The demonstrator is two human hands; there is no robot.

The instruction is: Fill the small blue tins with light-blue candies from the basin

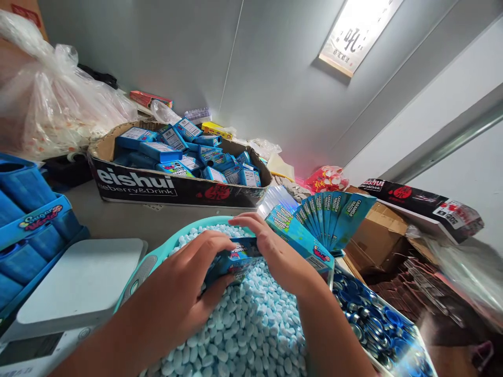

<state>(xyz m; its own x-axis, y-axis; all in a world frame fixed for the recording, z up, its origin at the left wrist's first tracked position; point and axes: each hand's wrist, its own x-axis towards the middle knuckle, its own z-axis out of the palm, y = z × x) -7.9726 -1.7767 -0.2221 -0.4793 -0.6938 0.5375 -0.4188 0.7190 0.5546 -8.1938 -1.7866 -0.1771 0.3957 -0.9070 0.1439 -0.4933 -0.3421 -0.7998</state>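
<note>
A small blue candy box (243, 251) is held low over a heap of pale blue candies (239, 319). My left hand (192, 277) grips the left part of the box, thumb below and fingers on top. At its right end, my right hand (277, 251) is closed around the edge, fingertips bent over it. Whether that end is folded or unfolded is hidden by the fingers. The candies fill a turquoise tub (151, 259), whose rim shows on the left and at the back.
Left are a white scale (82, 283) and a tray of blue containers (35, 230). Behind the tub stands a carton (188, 193) of blue boxes. Flat box blanks (330, 214) fan out to the right, above a bin of shiny blue caps (373, 324).
</note>
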